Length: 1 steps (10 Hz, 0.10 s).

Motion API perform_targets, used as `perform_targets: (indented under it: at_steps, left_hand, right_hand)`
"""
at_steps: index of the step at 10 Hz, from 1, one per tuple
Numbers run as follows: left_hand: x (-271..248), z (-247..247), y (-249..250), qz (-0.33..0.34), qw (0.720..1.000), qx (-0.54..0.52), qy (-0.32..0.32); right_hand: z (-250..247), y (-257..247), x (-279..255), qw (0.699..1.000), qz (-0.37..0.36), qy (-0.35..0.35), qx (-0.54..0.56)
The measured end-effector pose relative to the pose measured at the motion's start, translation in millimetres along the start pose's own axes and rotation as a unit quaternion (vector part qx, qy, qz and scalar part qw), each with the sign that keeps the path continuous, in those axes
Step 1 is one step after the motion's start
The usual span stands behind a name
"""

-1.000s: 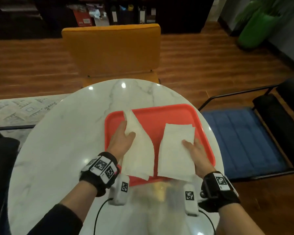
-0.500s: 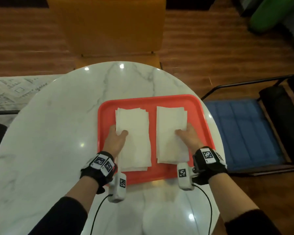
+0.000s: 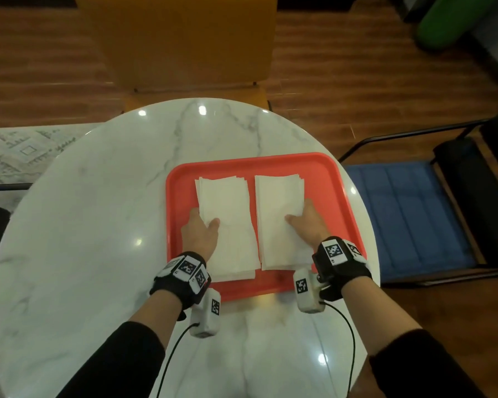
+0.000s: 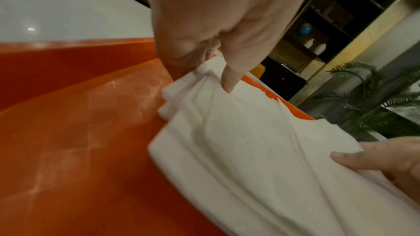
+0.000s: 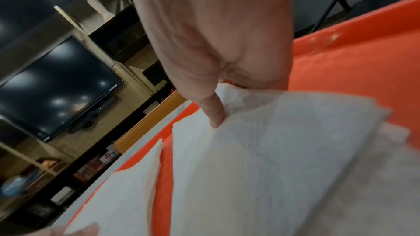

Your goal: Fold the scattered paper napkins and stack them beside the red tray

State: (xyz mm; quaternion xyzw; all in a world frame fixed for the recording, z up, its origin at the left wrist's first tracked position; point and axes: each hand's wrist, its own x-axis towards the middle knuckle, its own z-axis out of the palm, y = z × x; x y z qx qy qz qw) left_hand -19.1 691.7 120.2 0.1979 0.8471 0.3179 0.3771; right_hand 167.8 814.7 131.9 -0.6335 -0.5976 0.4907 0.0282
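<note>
The left hand (image 3: 201,234) holds the left napkin stack (image 3: 227,225) at its outer edge, thumb on top and fingers tucked beneath, hidden by the paper. The right hand (image 3: 306,222) does the same with the right napkin stack (image 3: 281,216); its fingers too are out of sight under the sheets. Both grips are narrow, pinching paper. In the wrist views only each thumb and palm show clearly. Both stacks lie side by side in the red tray (image 3: 322,173), just apart, ahead of the wrists. The tray sits on the table (image 3: 98,225); its near rim is partly covered by the wrist cameras.
</note>
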Motion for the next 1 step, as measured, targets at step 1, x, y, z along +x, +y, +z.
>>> perform_targets:
  at_steps: [1]
  left_hand:
    - [-8.2,-7.3,1.5,0.007,0.998,0.047,0.04]
  right_hand:
    - [-6.1,3.3,-6.3,0.997,-0.017,0.038,-0.071]
